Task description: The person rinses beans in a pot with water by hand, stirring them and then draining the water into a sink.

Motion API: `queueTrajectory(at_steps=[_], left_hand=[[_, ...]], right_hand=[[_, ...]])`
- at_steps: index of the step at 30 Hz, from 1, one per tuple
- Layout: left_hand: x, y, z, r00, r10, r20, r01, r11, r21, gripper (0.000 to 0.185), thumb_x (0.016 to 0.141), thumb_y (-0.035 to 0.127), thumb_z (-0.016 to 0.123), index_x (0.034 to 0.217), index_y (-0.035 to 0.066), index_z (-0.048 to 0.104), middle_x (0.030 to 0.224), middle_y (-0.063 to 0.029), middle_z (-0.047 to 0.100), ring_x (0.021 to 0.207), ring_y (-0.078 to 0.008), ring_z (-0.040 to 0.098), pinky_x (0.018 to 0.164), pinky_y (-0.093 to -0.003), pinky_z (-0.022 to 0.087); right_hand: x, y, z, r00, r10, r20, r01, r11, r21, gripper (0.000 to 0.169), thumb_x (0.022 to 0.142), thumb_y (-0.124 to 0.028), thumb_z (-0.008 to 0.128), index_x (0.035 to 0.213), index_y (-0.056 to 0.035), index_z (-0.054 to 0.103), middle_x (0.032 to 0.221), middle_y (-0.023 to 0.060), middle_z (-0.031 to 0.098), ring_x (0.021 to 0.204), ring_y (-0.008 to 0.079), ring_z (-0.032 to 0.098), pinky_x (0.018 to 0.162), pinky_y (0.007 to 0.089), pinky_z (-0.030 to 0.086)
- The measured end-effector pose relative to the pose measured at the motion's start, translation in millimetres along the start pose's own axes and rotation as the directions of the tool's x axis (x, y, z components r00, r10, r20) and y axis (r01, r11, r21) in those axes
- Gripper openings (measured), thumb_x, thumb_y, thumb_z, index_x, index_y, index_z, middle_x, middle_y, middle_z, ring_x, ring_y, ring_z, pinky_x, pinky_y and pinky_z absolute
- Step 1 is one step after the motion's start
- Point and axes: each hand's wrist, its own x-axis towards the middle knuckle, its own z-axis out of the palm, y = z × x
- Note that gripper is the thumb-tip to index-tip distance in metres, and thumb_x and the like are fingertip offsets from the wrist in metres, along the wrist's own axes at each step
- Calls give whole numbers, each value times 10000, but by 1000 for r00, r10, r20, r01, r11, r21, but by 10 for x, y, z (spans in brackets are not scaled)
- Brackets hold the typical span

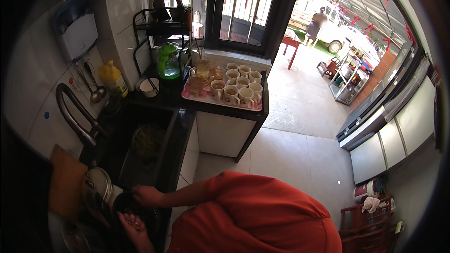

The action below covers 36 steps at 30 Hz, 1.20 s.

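My left hand (133, 223) is palm up at the bottom, fingers curled around several small pale pieces (133, 222) that look like peeled cloves or nuts. It is over the near side of a dark round bowl or pan (123, 202). My right hand (149, 195) is at that vessel's far side, fingers bent down at its rim; shadow hides whether they grip anything. A round metal lid (100, 183) lies beside the vessel. In the dark sink (135, 174) beyond stands a round container with green vegetables (148, 140).
A tray (197, 98) of several cups and glass jugs stands at the counter's far end. A curved faucet (66, 109), yellow bottle (114, 80), white bowl with chopsticks (149, 88) and orange-brown board (65, 182) line the counter. A person (316, 24) stands outside.
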Motion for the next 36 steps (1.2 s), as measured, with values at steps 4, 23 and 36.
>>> queueTrajectory(at_steps=[4,23,36], left_hand=[[-5,31,-93,997,42,-66,-34,993,113,385,876,428,433,602,180,326,470,42,280,341,-67,286,257,-193,179],[-448,1797,406,687,710,-153,-438,573,693,352,842,356,520,613,95,458,499,1,441,368,-75,395,294,-194,259],[-251,2679,-911,684,725,86,461,-520,719,274,814,277,420,888,66,578,934,-164,588,889,-334,548,773,-415,438]], right_hand=[[86,51,98,997,-40,65,41,999,-9,306,826,-223,463,1056,-29,519,1044,176,537,971,330,521,818,379,435],[124,97,10,955,-294,50,283,947,152,232,858,-146,441,1032,-4,499,899,215,519,837,403,509,706,415,410],[108,72,25,957,-286,56,276,951,140,231,867,-169,430,1022,-11,498,886,214,518,844,405,489,716,421,403]])
